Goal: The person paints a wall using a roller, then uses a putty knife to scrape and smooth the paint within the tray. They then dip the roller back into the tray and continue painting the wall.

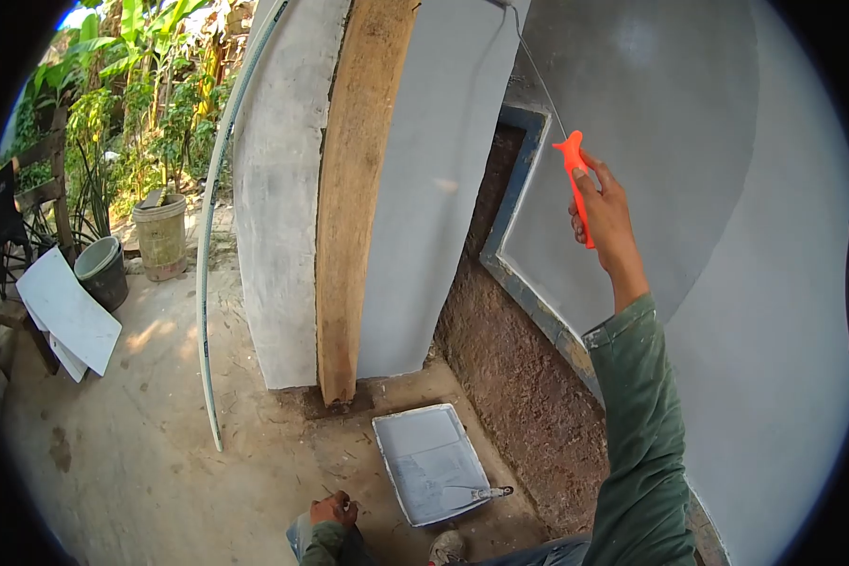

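Note:
My right hand (602, 203) is wrapped around the orange handle of a paint roller (575, 184), raised in front of the grey wall. The roller's thin wire frame (538, 75) runs up and left to the top edge of the view, where its head is mostly out of sight. Low in the view, my left hand (335, 509) rests by my knee with its fingers curled in, and nothing shows in it. Between the wall base and my feet lies a paint tray (424, 443) with grey paint. A brush or scraper with a dark-tipped handle (486, 492) lies across its near right corner.
A wooden post (363, 189) stands against the painted pillar (434, 189). A long hose (204, 283) hangs down to the concrete floor (160, 453). Buckets (162, 236) and white sheets (71, 307) are at the left. A blue-grey ledge (528, 283) edges the right wall.

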Action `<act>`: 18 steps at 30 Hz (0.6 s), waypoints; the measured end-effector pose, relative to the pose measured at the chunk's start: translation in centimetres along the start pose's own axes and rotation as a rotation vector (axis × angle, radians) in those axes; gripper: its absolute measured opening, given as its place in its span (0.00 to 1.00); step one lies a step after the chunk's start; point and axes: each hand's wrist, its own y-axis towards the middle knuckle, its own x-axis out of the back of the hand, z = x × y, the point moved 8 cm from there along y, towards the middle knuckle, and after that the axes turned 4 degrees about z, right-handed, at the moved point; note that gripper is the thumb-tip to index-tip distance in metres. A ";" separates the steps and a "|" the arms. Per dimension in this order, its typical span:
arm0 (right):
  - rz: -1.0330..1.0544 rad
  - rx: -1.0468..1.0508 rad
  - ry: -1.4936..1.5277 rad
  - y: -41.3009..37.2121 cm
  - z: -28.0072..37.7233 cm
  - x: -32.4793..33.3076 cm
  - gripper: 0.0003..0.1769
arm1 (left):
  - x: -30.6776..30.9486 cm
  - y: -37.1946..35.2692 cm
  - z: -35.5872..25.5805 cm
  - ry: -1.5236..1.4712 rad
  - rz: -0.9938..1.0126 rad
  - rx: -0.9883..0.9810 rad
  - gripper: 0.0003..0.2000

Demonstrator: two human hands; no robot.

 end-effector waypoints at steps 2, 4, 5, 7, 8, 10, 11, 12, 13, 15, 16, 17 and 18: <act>0.001 -0.017 0.000 -2.0 -1.8 -0.3 0.28 | 0.2 -0.2 -0.2 0.013 -0.001 -0.018 0.15; 0.005 -0.076 -0.024 -4.2 -4.0 -0.8 0.27 | 0.4 -0.2 -0.5 0.024 -0.001 -0.036 0.15; 0.007 -0.081 -0.023 -5.3 -5.1 -0.9 0.27 | 0.4 -0.1 -0.5 0.028 0.012 -0.034 0.15; 0.035 -0.080 -0.004 -7.4 -7.5 -1.3 0.26 | 0.1 -0.2 -0.5 0.033 0.032 -0.020 0.16; 0.042 -0.091 -0.001 -8.7 -8.5 -1.7 0.26 | 0.0 -0.1 -0.4 0.025 0.022 -0.026 0.16; 0.031 -0.129 -0.028 -11.4 -10.4 -2.4 0.26 | -0.1 0.0 -0.3 0.021 0.018 -0.024 0.16; 0.036 -0.145 -0.016 -12.8 -11.4 -2.8 0.27 | -0.1 0.0 -0.3 0.023 0.014 -0.030 0.16; 0.042 -0.155 -0.014 -14.2 -12.3 -3.2 0.27 | -0.2 0.0 -0.3 0.025 0.010 -0.036 0.16; 0.051 -0.177 -0.023 -15.5 -13.2 -3.5 0.27 | -0.2 -0.1 -0.3 0.028 0.016 -0.028 0.16; 0.055 -0.222 -0.030 -18.2 -14.8 -4.2 0.29 | 0.0 -0.2 -0.6 0.026 -0.008 -0.055 0.15; 0.060 -0.229 -0.026 -19.5 -15.7 -4.6 0.29 | -0.1 -0.2 -0.6 0.029 -0.004 -0.047 0.15; 0.067 -0.269 -0.015 -20.8 -17.0 -4.9 0.29 | 0.0 -0.2 -0.7 0.033 -0.005 -0.048 0.15; 0.074 -0.309 -0.005 -22.1 -18.0 -5.3 0.29 | 0.0 -0.2 -0.7 0.036 -0.006 -0.049 0.15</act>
